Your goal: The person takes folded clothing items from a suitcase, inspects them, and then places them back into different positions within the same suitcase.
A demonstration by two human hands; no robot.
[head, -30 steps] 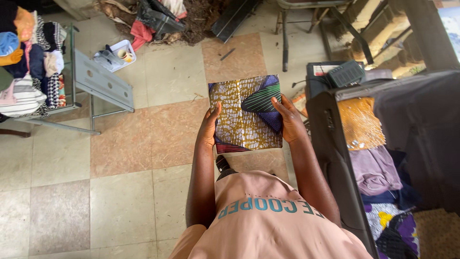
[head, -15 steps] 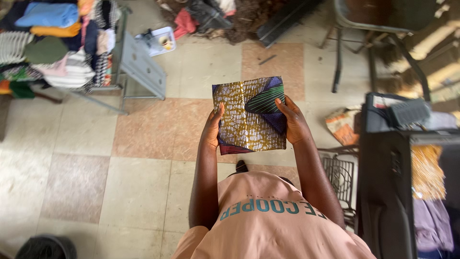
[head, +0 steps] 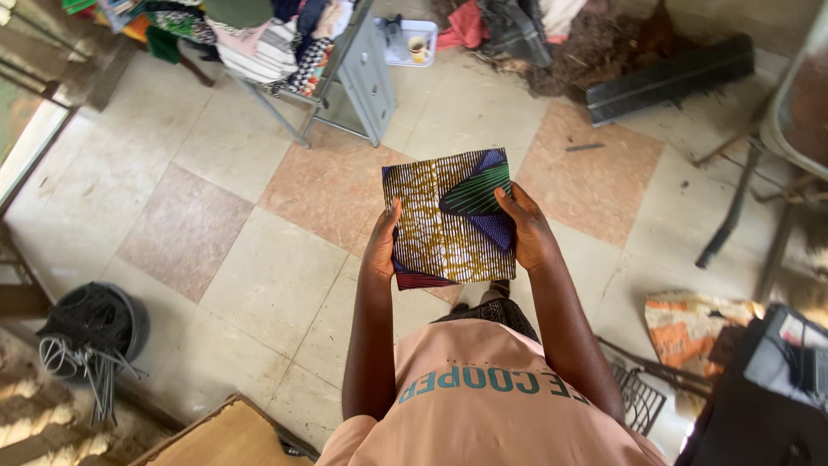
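A folded square of patterned cloth [head: 435,226], yellow and dark striped with a green and blue patch, is held flat in front of my chest. My left hand [head: 382,245] grips its left edge with the thumb on top. My right hand [head: 527,229] grips the right edge, fingers over the blue-green patch. Both hands hold it above the tiled floor [head: 259,276].
A metal rack [head: 362,73] piled with clothes [head: 259,39] stands at the upper left, a small white tray with a cup [head: 412,45] beside it. A bucket of wires [head: 90,324] sits at left. A chair leg [head: 729,216], an orange sack [head: 690,324] and a dark case [head: 768,397] are at right.
The view has swung left: the suitcase of clothes at right has slid out of sight and the rack and a bucket have come in. Both hands keep the same hold on the cloth.
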